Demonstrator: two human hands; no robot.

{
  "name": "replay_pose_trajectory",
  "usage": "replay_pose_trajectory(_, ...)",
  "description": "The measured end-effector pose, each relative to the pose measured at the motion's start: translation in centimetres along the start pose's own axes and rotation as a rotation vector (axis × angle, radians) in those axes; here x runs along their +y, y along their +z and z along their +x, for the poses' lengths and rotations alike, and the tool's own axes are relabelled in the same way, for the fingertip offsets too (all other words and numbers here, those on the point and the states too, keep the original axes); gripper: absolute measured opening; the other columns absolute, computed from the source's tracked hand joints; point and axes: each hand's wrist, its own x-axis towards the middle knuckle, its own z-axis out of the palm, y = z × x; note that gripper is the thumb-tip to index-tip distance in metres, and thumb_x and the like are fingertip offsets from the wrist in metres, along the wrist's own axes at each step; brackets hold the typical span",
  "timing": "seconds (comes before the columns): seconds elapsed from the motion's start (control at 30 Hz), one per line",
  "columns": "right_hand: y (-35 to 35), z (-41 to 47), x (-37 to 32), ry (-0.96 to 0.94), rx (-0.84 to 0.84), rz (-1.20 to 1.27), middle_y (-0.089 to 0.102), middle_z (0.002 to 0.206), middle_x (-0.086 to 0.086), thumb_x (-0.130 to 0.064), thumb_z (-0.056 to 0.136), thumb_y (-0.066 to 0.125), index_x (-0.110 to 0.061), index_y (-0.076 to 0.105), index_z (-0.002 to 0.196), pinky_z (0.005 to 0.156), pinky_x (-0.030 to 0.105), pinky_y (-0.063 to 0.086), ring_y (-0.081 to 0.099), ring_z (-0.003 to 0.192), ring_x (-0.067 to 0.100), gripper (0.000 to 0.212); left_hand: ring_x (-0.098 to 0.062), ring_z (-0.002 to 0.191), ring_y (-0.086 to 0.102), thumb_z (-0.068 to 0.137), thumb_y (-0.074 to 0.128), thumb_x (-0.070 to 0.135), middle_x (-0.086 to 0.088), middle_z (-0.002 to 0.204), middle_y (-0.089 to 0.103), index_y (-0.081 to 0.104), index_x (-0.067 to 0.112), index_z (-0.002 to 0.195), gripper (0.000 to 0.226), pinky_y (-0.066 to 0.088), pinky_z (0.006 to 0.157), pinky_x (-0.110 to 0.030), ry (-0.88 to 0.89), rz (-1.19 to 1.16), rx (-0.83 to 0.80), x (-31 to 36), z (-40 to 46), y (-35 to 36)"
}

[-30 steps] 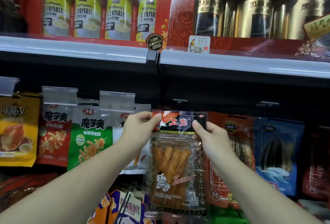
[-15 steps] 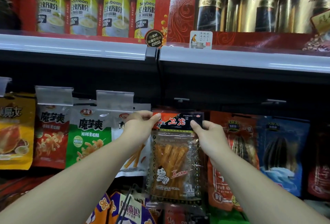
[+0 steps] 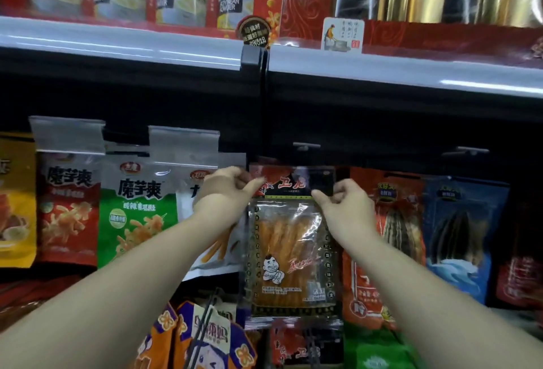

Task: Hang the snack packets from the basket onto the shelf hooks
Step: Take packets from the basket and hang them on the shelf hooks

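A clear snack packet (image 3: 289,254) of orange sticks with a black and red header hangs between my hands in front of the shelf. My left hand (image 3: 227,189) pinches its top left corner. My right hand (image 3: 343,201) pinches its top right corner. Just above the packet's header a bare hook (image 3: 305,145) sticks out of the dark back panel. At the bottom, black basket handles (image 3: 205,324) show over orange and purple packets (image 3: 188,339). Whether the header's hole is on a hook is hidden.
Red (image 3: 69,210) and green (image 3: 138,215) packets hang left under clear price tags (image 3: 67,135). Sunflower-seed packets, red (image 3: 390,221) and blue (image 3: 461,227), hang right below another hook (image 3: 470,151). A shelf edge (image 3: 382,70) with boxed cans runs overhead.
Both hands have lifted the packet slightly toward the hook above it. The view has tilted down a little, so the top shelf sits higher in the frame.
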Motion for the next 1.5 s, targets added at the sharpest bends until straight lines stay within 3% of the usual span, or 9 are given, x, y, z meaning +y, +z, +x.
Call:
replay_pose_trajectory(0.07,0.0,-1.0,-0.1,-0.083,0.043,-0.165,0.056,0.104,-0.003,-0.031,0.089,0.063,-0.015,0.047,0.115,0.067,0.027,0.047,0.056,0.086,0.014,0.034,-0.011,0.081,0.061,0.089,0.058,0.051,0.018,0.077,0.06,0.062,0.027,0.095,0.025,0.054,0.073,-0.03,0.086,0.164,-0.024,-0.8,-0.6,-0.8)
replay_pose_trajectory(0.13,0.0,-2.0,-0.2,-0.2,0.099,-0.394,0.044,0.129,0.002,-0.03,0.089,0.063,-0.014,0.039,0.131,0.082,0.028,0.043,0.046,0.115,0.02,0.051,-0.013,0.084,0.061,0.092,0.052,0.051,0.016,0.083,0.063,0.06,0.03,0.101,0.025,0.047,0.063,-0.026,0.197,0.378,-0.006,-1.6,-1.7,-1.9)
replay_pose_trajectory(0.27,0.1,-4.9,-1.7,-0.313,0.158,-0.76,0.029,0.145,0.01,-0.03,0.087,0.065,-0.014,0.026,0.143,0.106,0.039,0.032,0.031,0.131,0.028,0.071,-0.024,0.085,0.065,0.094,0.043,0.051,0.0,0.095,0.068,0.061,0.027,0.107,0.033,0.039,0.058,-0.026,0.402,0.735,-0.01,-3.8,-3.8,-4.6)
replay_pose_trajectory(0.4,0.9,-8.4,-3.6,-0.36,-0.067,-0.998,0.039,0.141,0.006,-0.03,0.096,0.047,-0.015,0.036,0.137,0.104,0.039,0.034,0.037,0.129,0.025,0.045,-0.025,0.087,0.064,0.095,0.039,0.051,-0.001,0.098,0.066,0.06,0.02,0.107,0.039,0.042,0.062,-0.026,0.476,0.905,-0.137,-7.0,-4.9,-7.9)
replay_pose_trajectory(0.57,3.9,-15.4,-6.7,-0.318,-0.248,-1.075,0.046,0.134,0.006,-0.032,0.096,0.041,-0.015,0.042,0.13,0.096,0.038,0.039,0.042,0.123,0.026,0.037,-0.024,0.095,0.063,0.096,0.042,0.048,-0.001,0.103,0.065,0.06,0.023,0.114,0.036,0.044,0.065,-0.029,0.445,0.958,-0.243,-12.4,-7.5,-13.9)
replay_pose_trajectory(0.9,13.3,-27.8,-10.3,-0.333,-0.469,-1.052,0.05,0.127,0.007,-0.033,0.098,0.038,-0.014,0.041,0.132,0.091,0.037,0.04,0.044,0.12,0.028,0.039,-0.029,0.1,0.065,0.091,0.048,0.048,-0.003,0.107,0.068,0.062,0.024,0.111,0.034,0.046,0.071,-0.032,0.348,1.001,-0.375,-24.1,-16.1,-25.1)
replay_pose_trajectory(1.0,17.0,-30.9,-10.1,-0.401,-0.536,-1.019,0.052,0.128,0.008,-0.033,0.097,0.039,-0.013,0.044,0.129,0.091,0.037,0.041,0.046,0.121,0.029,0.038,-0.029,0.097,0.065,0.094,0.047,0.045,-0.005,0.104,0.067,0.061,0.022,0.11,0.031,0.04,0.063,-0.03,0.276,1.046,-0.448,-27.5,-18.7,-27.4)
replay_pose_trajectory(1.33,27.3,-45.4,-5.3,-0.276,-0.904,-0.941,0.052,0.122,0.01,-0.027,0.097,0.041,-0.012,0.044,0.123,0.072,0.035,0.035,0.048,0.115,0.03,0.03,-0.029,0.084,0.063,0.095,0.046,0.035,-0.003,0.081,0.056,0.061,0.02,0.103,0.023,0.038,0.061,-0.03,-0.024,1.049,-0.828,-42.6,-30.0,-30.0)
replay_pose_trajectory(1.5,33.5,-53.9,-0.5,-0.093,-1.049,-0.946,0.05,0.131,0.013,-0.025,0.097,0.038,-0.01,0.041,0.131,0.087,0.036,0.044,0.046,0.121,0.032,0.037,-0.024,0.072,0.058,0.099,0.043,0.028,-0.002,0.077,0.057,0.062,0.014,0.093,0.025,0.044,0.059,-0.031,-0.081,1.057,-1.155,-53.4,-36.3,-29.2)
